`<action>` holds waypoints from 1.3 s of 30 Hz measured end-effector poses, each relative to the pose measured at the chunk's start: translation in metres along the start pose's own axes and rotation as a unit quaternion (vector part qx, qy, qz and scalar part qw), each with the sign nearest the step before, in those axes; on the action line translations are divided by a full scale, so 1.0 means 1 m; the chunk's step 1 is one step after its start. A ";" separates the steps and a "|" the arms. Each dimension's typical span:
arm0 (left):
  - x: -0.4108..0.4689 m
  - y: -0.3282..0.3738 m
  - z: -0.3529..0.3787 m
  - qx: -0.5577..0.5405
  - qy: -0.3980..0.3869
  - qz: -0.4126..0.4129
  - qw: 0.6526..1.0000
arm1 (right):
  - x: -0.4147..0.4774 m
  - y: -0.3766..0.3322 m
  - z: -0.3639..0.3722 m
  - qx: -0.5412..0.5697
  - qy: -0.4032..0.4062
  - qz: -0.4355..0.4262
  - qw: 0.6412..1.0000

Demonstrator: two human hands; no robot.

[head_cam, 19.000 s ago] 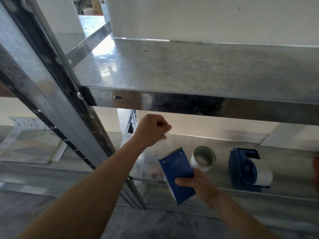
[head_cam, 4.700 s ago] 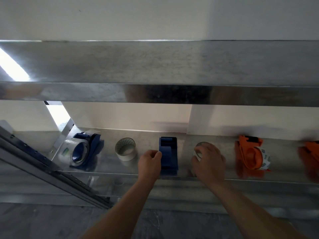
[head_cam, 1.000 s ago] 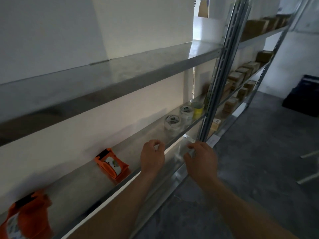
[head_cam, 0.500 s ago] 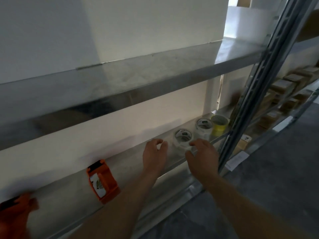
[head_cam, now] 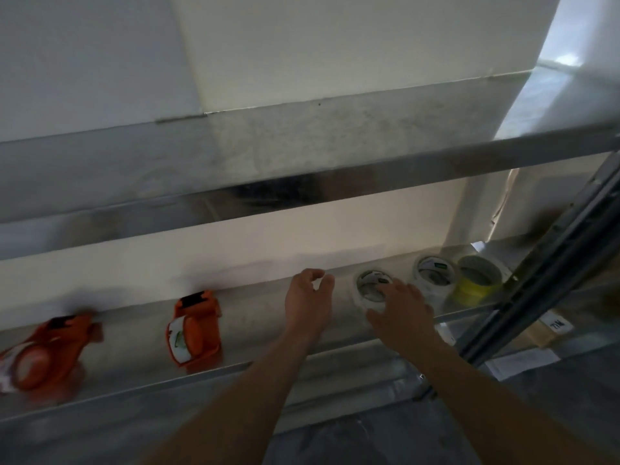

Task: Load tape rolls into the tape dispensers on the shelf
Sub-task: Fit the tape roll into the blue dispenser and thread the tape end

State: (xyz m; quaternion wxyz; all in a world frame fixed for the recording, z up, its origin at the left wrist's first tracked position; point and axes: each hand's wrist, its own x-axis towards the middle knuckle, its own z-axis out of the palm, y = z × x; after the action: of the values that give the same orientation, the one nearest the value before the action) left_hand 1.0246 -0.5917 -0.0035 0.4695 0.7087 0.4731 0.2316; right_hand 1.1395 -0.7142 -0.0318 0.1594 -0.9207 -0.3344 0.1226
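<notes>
Three tape rolls lie flat on the metal shelf [head_cam: 261, 317]: a clear roll [head_cam: 368, 288], a second clear roll [head_cam: 432, 275] and a yellow roll [head_cam: 478, 280] at the right. My right hand [head_cam: 399, 312] reaches over the near side of the first clear roll, fingers spread and touching it. My left hand [head_cam: 310, 302] hovers just left of that roll, fingers loosely curled and holding nothing. Two orange tape dispensers with rolls in them sit further left, one [head_cam: 194, 327] mid-shelf and one [head_cam: 43, 355] at the far left edge.
An upper metal shelf [head_cam: 302, 156] overhangs the working shelf. A steel upright post [head_cam: 550, 286] stands right of the yellow roll. Cardboard boxes [head_cam: 547, 330] sit in the neighbouring bay. A white wall backs the shelf.
My view has swung back left and closer to the shelf. Both hands moved up and right onto the shelf, the right one arriving on the first clear roll.
</notes>
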 end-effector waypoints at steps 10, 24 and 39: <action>0.002 -0.009 -0.004 0.013 0.044 -0.033 0.998 | 0.029 0.002 0.014 -0.035 -0.083 -0.034 0.995; -0.005 -0.010 0.000 0.024 0.037 -0.048 0.998 | 0.029 -0.017 0.013 0.316 -0.028 0.036 0.948; -0.022 0.007 -0.005 0.008 -0.008 -0.007 1.000 | 0.003 -0.068 -0.010 0.567 -0.065 0.074 0.818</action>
State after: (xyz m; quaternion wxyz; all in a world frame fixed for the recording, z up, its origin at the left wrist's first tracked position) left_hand 1.0140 -0.6102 0.0072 0.4688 0.7110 0.4763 0.2185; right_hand 1.1062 -0.6651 0.0022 0.6221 -0.6791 -0.1464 0.3611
